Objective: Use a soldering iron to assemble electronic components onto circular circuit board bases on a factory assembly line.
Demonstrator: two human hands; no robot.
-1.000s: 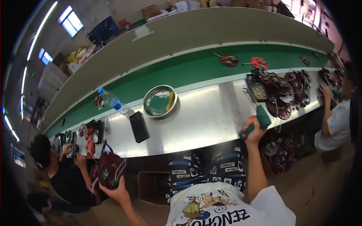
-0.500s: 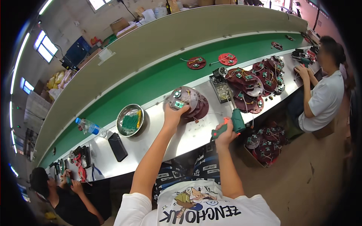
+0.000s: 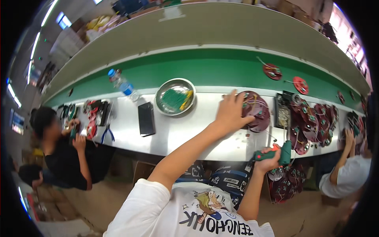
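My right hand (image 3: 268, 161) is wrapped round the grip of a green cordless power screwdriver (image 3: 285, 153) at the table's front edge. Its bit points away from me, toward a black tray (image 3: 278, 118) of small metal screws. My left hand (image 3: 232, 112) is spread at the left side of a stack of dark red round plates (image 3: 258, 123). Its thumb reaches over the plates and the other fingers are apart. The top plate carries thin wires and small electronic parts, partly behind my fingers.
Wired red plates (image 3: 310, 122) are heaped right of the tray; more fill a box (image 3: 286, 183) below. Two lie on the green strip (image 3: 221, 67). Leftward are a metal bowl (image 3: 158, 103) of green and yellow pieces, a phone (image 3: 146, 119) and a bottle (image 3: 123, 85). Co-workers sit both sides.
The view has swung left, so the bench things appear farther right. My left hand has shifted from the top plate's front to the stack's left side, fingers spreading. The screwdriver stays in my right hand.
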